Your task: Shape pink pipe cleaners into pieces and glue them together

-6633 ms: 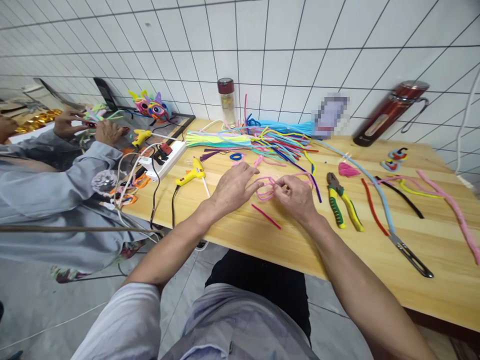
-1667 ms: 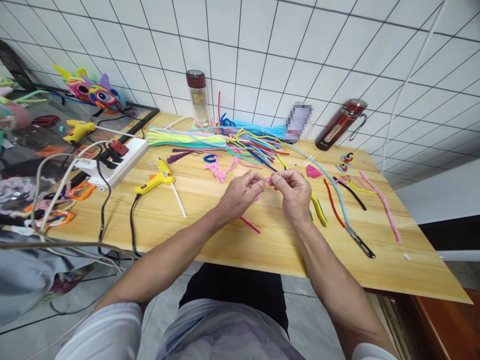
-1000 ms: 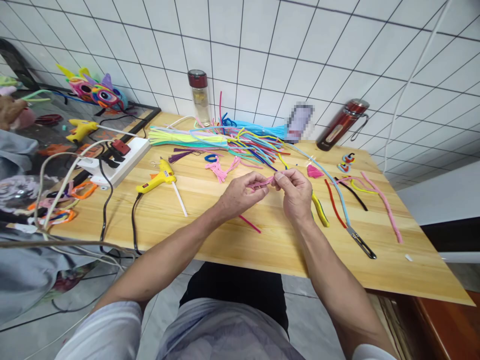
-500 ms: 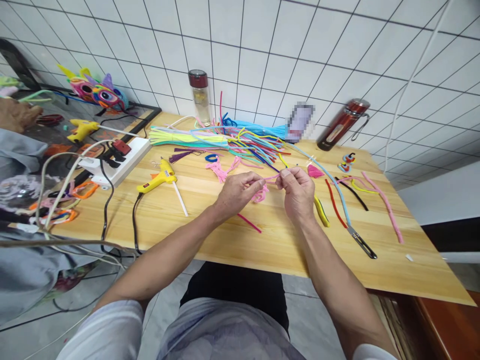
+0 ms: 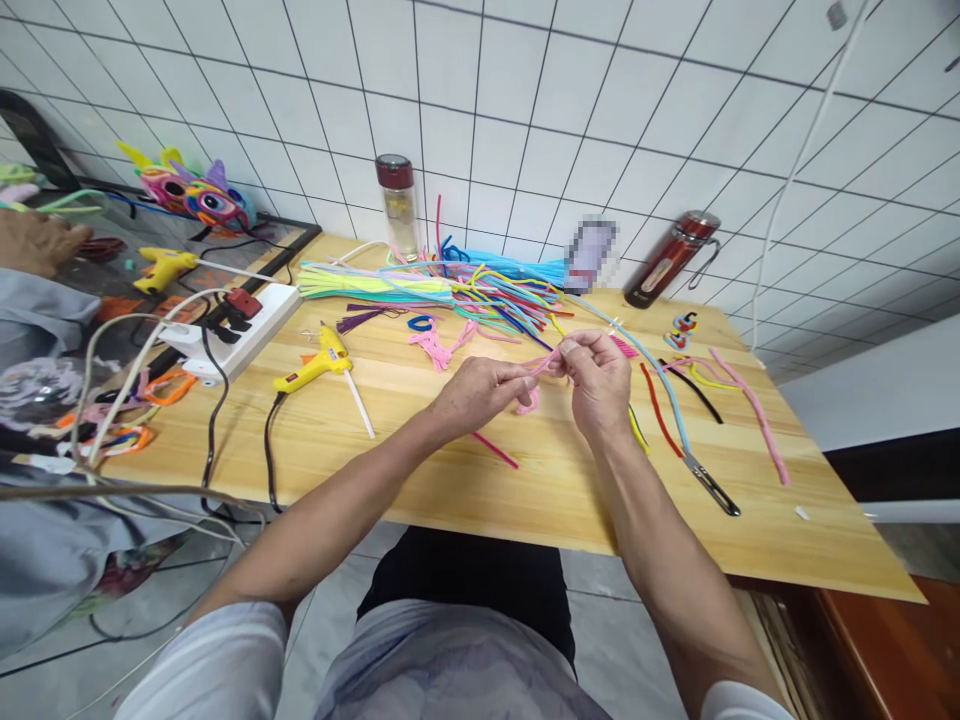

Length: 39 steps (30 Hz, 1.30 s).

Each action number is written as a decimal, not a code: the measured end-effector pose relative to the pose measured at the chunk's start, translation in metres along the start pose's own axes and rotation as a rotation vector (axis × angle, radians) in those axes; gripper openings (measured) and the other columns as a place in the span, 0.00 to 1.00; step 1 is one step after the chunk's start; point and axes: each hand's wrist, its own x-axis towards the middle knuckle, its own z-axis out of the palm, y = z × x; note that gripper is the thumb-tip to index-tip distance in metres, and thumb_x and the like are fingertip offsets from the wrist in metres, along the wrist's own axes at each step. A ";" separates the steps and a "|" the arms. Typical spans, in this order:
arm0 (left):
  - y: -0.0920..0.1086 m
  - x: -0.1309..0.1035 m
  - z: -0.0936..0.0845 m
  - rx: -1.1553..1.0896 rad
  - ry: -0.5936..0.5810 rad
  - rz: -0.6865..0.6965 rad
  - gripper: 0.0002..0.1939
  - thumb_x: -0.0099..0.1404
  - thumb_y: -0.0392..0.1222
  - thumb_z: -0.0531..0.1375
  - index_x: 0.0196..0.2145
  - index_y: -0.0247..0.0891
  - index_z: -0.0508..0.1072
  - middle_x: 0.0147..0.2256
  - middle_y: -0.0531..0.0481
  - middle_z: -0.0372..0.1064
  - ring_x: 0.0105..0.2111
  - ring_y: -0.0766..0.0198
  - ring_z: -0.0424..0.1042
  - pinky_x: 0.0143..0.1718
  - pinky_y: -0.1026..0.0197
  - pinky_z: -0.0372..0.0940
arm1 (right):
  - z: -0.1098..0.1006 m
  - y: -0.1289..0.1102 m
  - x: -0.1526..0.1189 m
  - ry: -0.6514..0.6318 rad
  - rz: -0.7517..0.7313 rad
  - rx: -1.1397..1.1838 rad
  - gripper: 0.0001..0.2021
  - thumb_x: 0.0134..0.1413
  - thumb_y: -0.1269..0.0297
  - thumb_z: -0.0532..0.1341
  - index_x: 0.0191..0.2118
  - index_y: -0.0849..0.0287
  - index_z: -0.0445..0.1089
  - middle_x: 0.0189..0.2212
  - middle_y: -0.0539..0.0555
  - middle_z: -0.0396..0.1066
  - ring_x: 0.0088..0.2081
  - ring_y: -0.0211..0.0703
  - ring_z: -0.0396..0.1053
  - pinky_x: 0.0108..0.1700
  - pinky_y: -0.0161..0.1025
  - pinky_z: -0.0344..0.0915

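Observation:
Between my two hands a pink pipe cleaner (image 5: 541,364) is stretched above the wooden table. My left hand (image 5: 484,395) pinches one side of it between thumb and fingers. My right hand (image 5: 596,378) grips the other side with its fingertips. A pink loop (image 5: 529,400) hangs just below the fingers; whether it is part of the same piece I cannot tell. Behind my left hand lies a bent pink pipe-cleaner bundle (image 5: 439,348). A magenta pipe cleaner (image 5: 496,450) rests in front, partly covered by my left hand.
Bundled pipe cleaners (image 5: 375,282) lie at the back. A yellow glue gun (image 5: 319,362) and white power strip (image 5: 251,335) are left. Thread snips (image 5: 712,487), a red flask (image 5: 670,262) and a glass bottle (image 5: 400,210) stand or lie around. A co-worker's hand (image 5: 41,240) is far left.
The pink strand between my hands has shifted slightly, and the loop below shows less. My view has turned slightly; both hands keep their grip.

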 end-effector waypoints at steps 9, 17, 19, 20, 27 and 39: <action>0.005 0.000 0.004 -0.227 0.083 -0.128 0.22 0.70 0.57 0.61 0.34 0.35 0.84 0.32 0.44 0.84 0.28 0.62 0.79 0.34 0.63 0.72 | 0.006 -0.010 -0.002 0.061 -0.019 -0.027 0.10 0.51 0.56 0.68 0.32 0.54 0.70 0.26 0.47 0.73 0.27 0.38 0.68 0.33 0.37 0.65; 0.001 0.002 0.003 -0.261 0.060 -0.127 0.23 0.70 0.57 0.62 0.30 0.35 0.82 0.31 0.44 0.83 0.25 0.64 0.77 0.32 0.63 0.71 | -0.001 -0.012 0.009 -0.212 0.146 -0.014 0.18 0.51 0.44 0.71 0.36 0.55 0.78 0.31 0.49 0.73 0.33 0.39 0.70 0.34 0.36 0.65; 0.001 0.002 0.004 -0.265 0.045 -0.129 0.22 0.69 0.56 0.62 0.29 0.35 0.82 0.30 0.45 0.82 0.25 0.65 0.76 0.31 0.64 0.70 | -0.001 -0.012 0.010 -0.268 0.171 -0.030 0.19 0.51 0.43 0.72 0.36 0.55 0.79 0.29 0.48 0.72 0.31 0.37 0.68 0.34 0.36 0.65; 0.002 0.001 0.004 -0.271 0.037 -0.135 0.21 0.69 0.55 0.62 0.28 0.35 0.82 0.29 0.45 0.82 0.24 0.65 0.75 0.30 0.64 0.70 | -0.001 -0.011 0.012 -0.287 0.188 -0.031 0.19 0.50 0.43 0.73 0.36 0.55 0.79 0.29 0.48 0.72 0.30 0.37 0.68 0.33 0.36 0.66; 0.006 -0.001 0.003 -0.458 -0.014 -0.201 0.20 0.64 0.56 0.66 0.28 0.34 0.81 0.29 0.42 0.82 0.25 0.65 0.73 0.29 0.63 0.67 | 0.002 -0.006 0.014 -0.213 0.094 -0.076 0.20 0.45 0.45 0.77 0.29 0.55 0.76 0.25 0.48 0.73 0.27 0.37 0.67 0.34 0.38 0.68; -0.014 0.000 0.018 -0.628 0.126 -0.229 0.21 0.63 0.57 0.65 0.33 0.33 0.83 0.35 0.40 0.84 0.25 0.65 0.73 0.29 0.62 0.66 | 0.013 0.006 0.015 -0.156 0.031 -0.081 0.31 0.60 0.27 0.59 0.36 0.54 0.77 0.30 0.53 0.76 0.32 0.43 0.74 0.36 0.41 0.72</action>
